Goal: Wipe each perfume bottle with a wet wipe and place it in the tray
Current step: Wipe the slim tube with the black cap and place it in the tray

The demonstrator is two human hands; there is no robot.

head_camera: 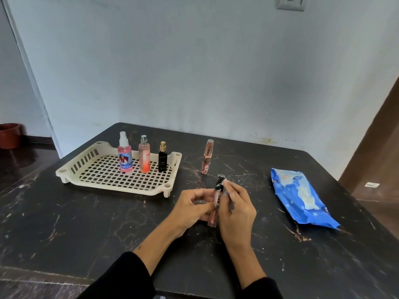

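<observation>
One dark marble table (86, 223), pale blue wall (194, 72) behind.

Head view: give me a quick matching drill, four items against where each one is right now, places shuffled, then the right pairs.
Items:
1. Black bottle
2. Gloss tube
3. Wipes pack
4. Orange tube

Places:
A. Standing on the table, right of the tray
B. Lying flat at the table's right side
C. Held in both hands, left hand and right hand
D. Standing in the tray, rightmost of three bottles

Pairs: 1-D, 2-C, 3-B, 4-A
</observation>
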